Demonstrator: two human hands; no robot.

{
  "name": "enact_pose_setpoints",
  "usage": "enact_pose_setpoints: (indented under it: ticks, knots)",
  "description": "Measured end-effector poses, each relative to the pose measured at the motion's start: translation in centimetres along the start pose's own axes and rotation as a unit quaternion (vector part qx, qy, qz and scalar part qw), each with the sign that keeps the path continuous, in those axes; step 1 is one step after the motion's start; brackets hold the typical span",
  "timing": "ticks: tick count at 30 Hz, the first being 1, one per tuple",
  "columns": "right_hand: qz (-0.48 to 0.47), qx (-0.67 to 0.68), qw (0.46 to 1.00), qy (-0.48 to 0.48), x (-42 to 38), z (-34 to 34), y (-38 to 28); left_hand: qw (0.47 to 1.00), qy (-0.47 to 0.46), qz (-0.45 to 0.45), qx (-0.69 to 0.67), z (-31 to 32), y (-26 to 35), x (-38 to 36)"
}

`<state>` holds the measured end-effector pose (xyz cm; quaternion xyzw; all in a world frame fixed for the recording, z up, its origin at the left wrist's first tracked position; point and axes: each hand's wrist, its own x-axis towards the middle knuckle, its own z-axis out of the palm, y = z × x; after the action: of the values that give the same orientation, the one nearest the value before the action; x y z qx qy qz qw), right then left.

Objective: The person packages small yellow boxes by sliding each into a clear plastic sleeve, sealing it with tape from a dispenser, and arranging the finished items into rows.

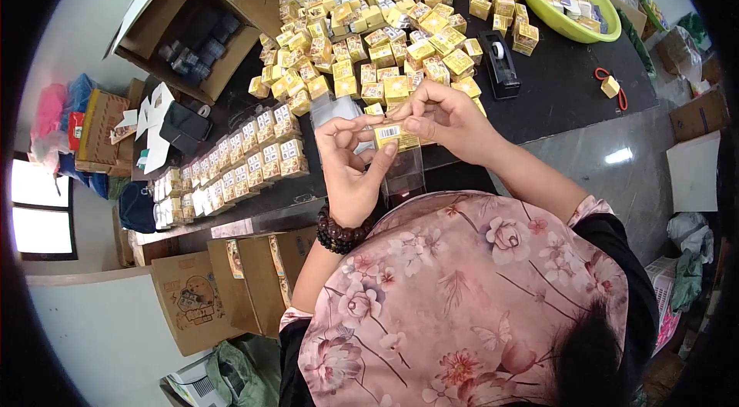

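A small yellow box (pixel 387 134) with a barcode on its upward face is pinched between the fingertips of both hands, above the table (pixel 566 108) close to the middle of its near edge. The left hand (pixel 346 168) grips it with the thumb on its lower side; the right hand (pixel 454 126) has its thumb against the right end and its fingers curled along the top. Whether a flap is open is too small to tell. Because only fingertips hold the box, uneven pressure could dent the card or twist it loose, and it could drop past the near edge. Clear plastic sleeves (pixel 335 108) lie beside and below the hands and could snag on the fingers or the bead bracelet (pixel 339 234). The loose pile of boxes (pixel 346 45) reaches right up to the knuckles, so a forward nudge could topple some or mix the held one among them. Toward the left end, rows of boxes (pixel 250 147) stand near the near edge, where a sweep of the left forearm might push them off. At the right end, one box (pixel 610 86) rests against the red scissors (pixel 623 91); moving the scissors could tip it.
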<state>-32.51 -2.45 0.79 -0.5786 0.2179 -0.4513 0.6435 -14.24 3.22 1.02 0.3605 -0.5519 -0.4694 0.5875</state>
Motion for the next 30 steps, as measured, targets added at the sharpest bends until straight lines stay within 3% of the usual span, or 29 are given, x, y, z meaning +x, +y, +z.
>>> enact_pose_setpoints:
  ticks: [4,7,11,13,19,25,30]
  knots:
    - [0.03,-0.072,0.996,-0.051,0.8,-0.6,-0.8,0.997,-0.009,0.001,0.076,0.5,-0.2,0.0]
    - [0.003,-0.146,0.989,-0.032,0.7,-0.8,-0.8,0.996,-0.022,0.012,0.085,0.4,-0.1,0.1]
    - [0.025,-0.112,0.993,0.014,0.4,-0.6,-0.8,0.993,-0.037,0.021,0.113,0.1,0.0,0.0]
    - [-0.021,-0.119,0.993,0.002,0.4,-0.6,-0.7,0.992,-0.046,0.017,0.114,-0.1,0.1,-0.1]
    - [-0.017,-0.154,0.987,-0.034,-0.1,-0.7,-1.7,0.982,-0.088,0.04,0.165,-0.1,0.7,0.4]
    - [-0.068,-0.167,0.982,-0.047,-0.9,-1.0,-2.0,0.987,-0.089,0.002,0.132,0.4,1.2,0.6]
    - [-0.016,-0.224,0.974,-0.042,-1.1,-1.2,-2.5,0.982,-0.089,-0.04,0.163,0.6,1.1,0.2]
